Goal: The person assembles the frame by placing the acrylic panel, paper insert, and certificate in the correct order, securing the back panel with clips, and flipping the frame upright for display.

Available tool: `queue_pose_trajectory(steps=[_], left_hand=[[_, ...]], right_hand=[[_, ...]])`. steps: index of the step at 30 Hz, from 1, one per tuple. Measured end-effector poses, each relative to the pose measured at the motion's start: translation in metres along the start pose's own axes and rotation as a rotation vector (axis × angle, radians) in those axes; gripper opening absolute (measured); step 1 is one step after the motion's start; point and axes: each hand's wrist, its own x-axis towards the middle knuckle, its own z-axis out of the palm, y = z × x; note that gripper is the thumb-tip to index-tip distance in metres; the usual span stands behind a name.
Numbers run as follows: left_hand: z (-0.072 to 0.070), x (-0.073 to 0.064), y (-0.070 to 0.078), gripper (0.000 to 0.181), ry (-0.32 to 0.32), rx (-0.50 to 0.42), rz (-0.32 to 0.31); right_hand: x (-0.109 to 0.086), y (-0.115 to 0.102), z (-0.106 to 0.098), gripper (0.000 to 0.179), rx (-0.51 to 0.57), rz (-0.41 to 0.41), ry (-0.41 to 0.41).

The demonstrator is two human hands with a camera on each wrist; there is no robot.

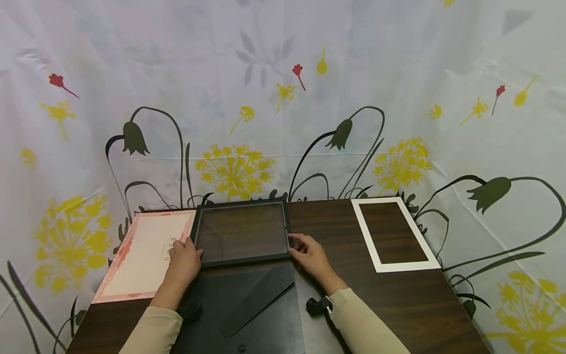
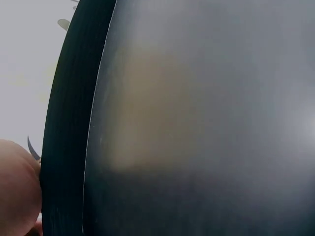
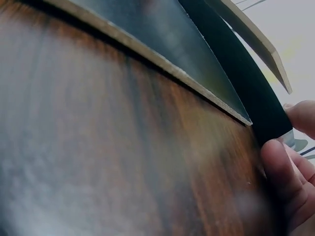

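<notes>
Evidently, 2 hands (image 1: 183,261) (image 1: 313,256) grip a black frame (image 1: 243,260) — print (image 1: 168,247) on the sheet (image 1: 143,255) is illegible.

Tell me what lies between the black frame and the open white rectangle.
In the head view, the right hand holds the black frame; beyond it, bare brown tabletop runs to the white rectangle.

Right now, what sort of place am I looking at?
Probably an indoor tabletop work area: a dark wood-grain table against a flower-printed sheet, with a black picture frame being handled.
</notes>
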Motion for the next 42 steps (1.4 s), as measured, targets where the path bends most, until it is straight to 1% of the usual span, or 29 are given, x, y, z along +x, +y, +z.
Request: queue_pose_trajectory(steps=[3, 5, 7, 10, 12, 15, 19, 22, 24, 26, 29, 31, 34, 37, 42], left_hand=[[0.004, -0.003, 0.003, 0.058, 0.02, 0.014, 0.019], [0.005, -0.004, 0.005, 0.064, 0.011, 0.034, 0.031], [0.005, -0.004, 0.006, 0.077, -0.026, 0.055, 0.033], [0.005, -0.004, 0.007, 0.104, -0.096, 0.098, 0.032], [0.003, -0.002, 0.008, 0.12, -0.131, 0.092, 0.022], [0.001, -0.001, 0.009, 0.132, -0.158, 0.067, 0.018], [0.001, -0.002, 0.008, 0.139, -0.154, 0.032, 0.034], [0.004, -0.005, 0.007, 0.138, -0.17, 0.014, 0.05], [0.006, -0.007, 0.007, 0.137, -0.198, -0.005, 0.051], [0.007, -0.009, 0.008, 0.136, -0.232, -0.017, 0.057], [0.008, -0.008, 0.011, 0.136, -0.247, -0.037, 0.07], [0.009, -0.007, 0.013, 0.135, -0.25, -0.054, 0.08], [0.01, -0.005, 0.014, 0.133, -0.263, -0.106, 0.086], [0.013, -0.003, 0.011, 0.132, -0.263, -0.158, 0.083], [0.018, 0.0, -0.004, 0.134, -0.244, -0.271, 0.071]], right_hand=[[0.0, 0.001, 0.0, 0.047, -0.001, 0.015, 0.01], [0.0, 0.001, 0.0, 0.051, 0.009, 0.031, 0.02], [0.001, 0.001, 0.0, 0.054, 0.013, 0.037, 0.03], [0.002, 0.002, 0.001, 0.054, 0.036, 0.047, 0.039], [0.002, 0.003, 0.002, 0.05, 0.033, 0.04, 0.052], [0.003, 0.002, 0.003, 0.047, 0.018, 0.03, 0.08], [0.0, 0.0, 0.004, 0.044, -0.062, -0.004, 0.109], [-0.008, -0.004, 0.003, 0.045, -0.185, -0.026, 0.105], [-0.014, -0.007, 0.001, 0.045, -0.269, -0.023, 0.098], [-0.019, -0.009, -0.002, 0.046, -0.323, -0.001, 0.088], [-0.021, -0.011, -0.009, 0.047, -0.341, 0.025, 0.091], [-0.02, -0.012, -0.014, 0.046, -0.341, 0.027, 0.096], [-0.018, -0.009, -0.02, 0.045, -0.311, 0.041, 0.108], [-0.018, -0.003, -0.023, 0.044, -0.216, 0.086, 0.108], [-0.019, 0.006, -0.022, 0.045, -0.072, 0.126, 0.107]])
